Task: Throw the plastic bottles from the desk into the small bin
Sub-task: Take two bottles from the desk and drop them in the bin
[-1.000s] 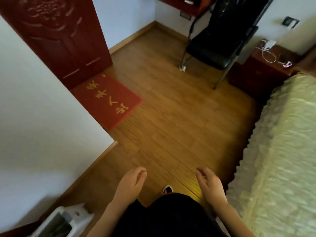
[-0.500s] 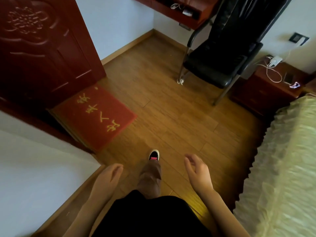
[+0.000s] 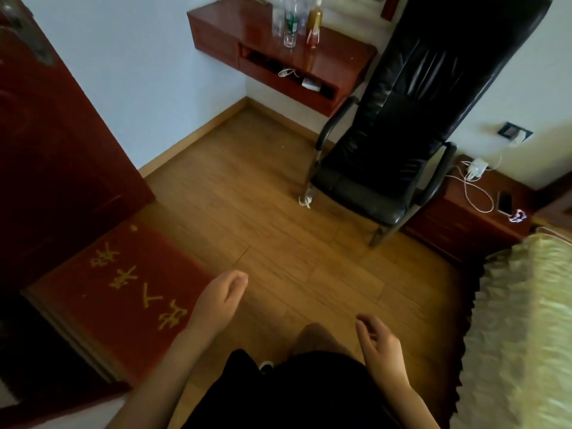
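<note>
We are on the approach step: both of our hands carry nothing and the bottles are not yet touched. Our left hand point(image 3: 221, 300) hangs over the edge of the red door mat point(image 3: 120, 292), its grip loose, fingers curled a little but apart and holding nothing. Our right hand point(image 3: 379, 345) hangs above the wooden floor point(image 3: 247, 193), its fingers also apart and empty.

Going from left to right in the room, we see a dark red door point(image 3: 58, 144), then the mat with yellow characters, then a pale wall meeting the floor in a corner. Further right, the red wall-mounted bench point(image 3: 337, 57) carries the plastic bottles point(image 3: 297, 20); they stand upright in a close group at the far part of it, well apart from our hands. A black chair point(image 3: 399, 131) stands just beside the bench, then a low nightstand point(image 3: 470, 218) with cables and a phone, and the bed point(image 3: 523, 320) at the right edge.

The small bin is not in view. For the next move, we think we must cross the floor to the bench, pass beside the chair, and close one hand around a bottle.
</note>
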Tool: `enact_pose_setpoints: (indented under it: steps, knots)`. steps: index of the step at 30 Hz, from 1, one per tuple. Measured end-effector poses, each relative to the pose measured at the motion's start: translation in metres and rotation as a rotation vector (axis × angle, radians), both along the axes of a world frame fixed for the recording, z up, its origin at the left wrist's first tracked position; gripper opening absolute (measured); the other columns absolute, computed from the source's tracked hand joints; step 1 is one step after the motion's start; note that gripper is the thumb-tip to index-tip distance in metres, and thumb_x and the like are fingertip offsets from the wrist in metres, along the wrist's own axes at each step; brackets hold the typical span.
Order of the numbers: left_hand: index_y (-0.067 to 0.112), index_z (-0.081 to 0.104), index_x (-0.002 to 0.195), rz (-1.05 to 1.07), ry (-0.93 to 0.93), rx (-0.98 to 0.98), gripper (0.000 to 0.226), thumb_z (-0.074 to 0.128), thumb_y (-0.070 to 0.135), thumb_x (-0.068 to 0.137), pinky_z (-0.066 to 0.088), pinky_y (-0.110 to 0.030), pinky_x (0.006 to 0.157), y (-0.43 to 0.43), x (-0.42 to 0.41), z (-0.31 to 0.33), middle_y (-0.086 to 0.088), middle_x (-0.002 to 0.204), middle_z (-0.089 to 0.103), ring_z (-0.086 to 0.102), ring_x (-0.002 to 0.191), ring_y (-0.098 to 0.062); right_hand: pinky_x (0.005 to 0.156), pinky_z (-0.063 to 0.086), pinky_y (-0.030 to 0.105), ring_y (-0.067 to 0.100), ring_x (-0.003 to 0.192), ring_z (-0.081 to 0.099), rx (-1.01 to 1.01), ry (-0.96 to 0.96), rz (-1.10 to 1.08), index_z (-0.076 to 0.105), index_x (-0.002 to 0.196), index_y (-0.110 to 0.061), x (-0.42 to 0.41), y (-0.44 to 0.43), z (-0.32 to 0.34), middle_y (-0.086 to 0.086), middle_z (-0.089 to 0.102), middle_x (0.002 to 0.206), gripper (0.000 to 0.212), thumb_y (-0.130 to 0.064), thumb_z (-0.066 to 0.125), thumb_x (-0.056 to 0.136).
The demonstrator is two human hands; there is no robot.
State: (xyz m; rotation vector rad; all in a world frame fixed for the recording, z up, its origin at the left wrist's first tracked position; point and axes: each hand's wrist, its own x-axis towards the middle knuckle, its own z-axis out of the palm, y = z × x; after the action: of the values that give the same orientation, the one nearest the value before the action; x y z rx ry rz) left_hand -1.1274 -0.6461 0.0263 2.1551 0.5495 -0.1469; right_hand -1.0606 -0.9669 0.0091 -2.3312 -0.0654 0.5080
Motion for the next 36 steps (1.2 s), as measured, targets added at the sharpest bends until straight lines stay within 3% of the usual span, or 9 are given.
enact_pose_setpoints:
  steps: [6, 10, 16, 20, 25, 29, 32, 36]
  knots:
    - [0.022, 0.059, 0.124, 0.0, 0.111, -0.037, 0.036, 0.039, 0.04, 0.1, 0.045, -0.021, 0.085, 0.04, 0.119, -0.033, 0.012, 0.114, 0.06, 0.056, 0.108, -0.006, 0.072, 0.048, 0.02, 0.006, 0.089, 0.063, 0.039, 0.06, -0.086, 0.062, 0.099, -0.029, 0.135, 0.049, -0.028, -0.011, 0.067, 0.093, 0.008, -0.026, 0.054, 0.096]
    - [0.017, 0.061, 0.121, 0.105, 0.111, -0.03, 0.031, 0.043, 0.031, 0.1, 0.041, -0.022, 0.084, 0.069, 0.196, -0.038, 0.009, 0.11, 0.06, 0.057, 0.107, -0.009, 0.076, 0.05, 0.022, 0.007, 0.092, 0.062, 0.022, 0.095, 0.014, 0.062, 0.11, -0.024, 0.26, 0.102, -0.027, -0.01, 0.065, 0.098, 0.018, -0.03, 0.052, 0.096]
    - [0.016, 0.063, 0.115, 0.249, 0.087, -0.004, 0.026, 0.046, 0.028, 0.099, 0.045, -0.028, 0.084, 0.136, 0.305, -0.021, 0.006, 0.106, 0.062, 0.059, 0.103, -0.012, 0.069, 0.044, 0.014, 0.0, 0.086, 0.059, 0.032, -0.01, 0.265, 0.056, 0.103, -0.033, 0.435, 0.207, 0.017, -0.016, 0.061, 0.093, 0.008, -0.032, 0.052, 0.096]
    - [0.016, 0.066, 0.111, 0.362, 0.049, 0.016, 0.023, 0.049, 0.025, 0.098, 0.044, -0.026, 0.08, 0.191, 0.359, -0.024, 0.002, 0.105, 0.066, 0.061, 0.099, -0.013, 0.082, 0.051, 0.023, 0.003, 0.094, 0.062, 0.084, -0.035, 0.316, 0.062, 0.111, -0.028, 0.516, 0.275, 0.019, -0.013, 0.065, 0.1, 0.019, -0.034, 0.052, 0.096]
    - [0.023, 0.064, 0.105, 0.416, 0.079, -0.09, 0.018, 0.049, 0.028, 0.099, 0.043, -0.019, 0.075, 0.275, 0.429, -0.044, 0.005, 0.102, 0.068, 0.064, 0.098, -0.01, 0.081, 0.056, 0.031, 0.006, 0.09, 0.064, 0.128, -0.008, 0.291, 0.062, 0.109, -0.03, 0.592, 0.359, -0.008, -0.012, 0.067, 0.098, 0.018, -0.034, 0.052, 0.095]
    - [0.015, 0.067, 0.098, 0.367, 0.023, -0.051, 0.028, 0.048, 0.033, 0.091, 0.047, -0.025, 0.074, 0.367, 0.506, -0.042, -0.003, 0.095, 0.07, 0.066, 0.092, -0.019, 0.074, 0.053, 0.024, 0.008, 0.086, 0.065, 0.138, 0.021, 0.205, 0.06, 0.106, -0.032, 0.639, 0.421, -0.015, -0.009, 0.067, 0.096, 0.012, -0.032, 0.053, 0.096]
    - [0.019, 0.064, 0.102, 0.257, 0.014, -0.035, 0.018, 0.048, 0.024, 0.099, 0.045, -0.018, 0.072, 0.426, 0.573, -0.02, 0.005, 0.096, 0.066, 0.062, 0.092, -0.009, 0.069, 0.051, 0.025, 0.013, 0.082, 0.065, 0.171, 0.057, 0.093, 0.063, 0.106, -0.028, 0.669, 0.458, -0.01, -0.005, 0.068, 0.093, 0.015, -0.032, 0.052, 0.096]
    - [0.025, 0.061, 0.113, 0.082, 0.009, -0.003, 0.024, 0.044, 0.033, 0.099, 0.049, -0.021, 0.077, 0.491, 0.66, -0.004, 0.01, 0.1, 0.065, 0.061, 0.093, -0.003, 0.07, 0.055, 0.032, 0.014, 0.079, 0.066, 0.177, 0.069, -0.016, 0.064, 0.107, -0.026, 0.705, 0.495, -0.003, -0.003, 0.069, 0.092, 0.016, -0.029, 0.052, 0.097]
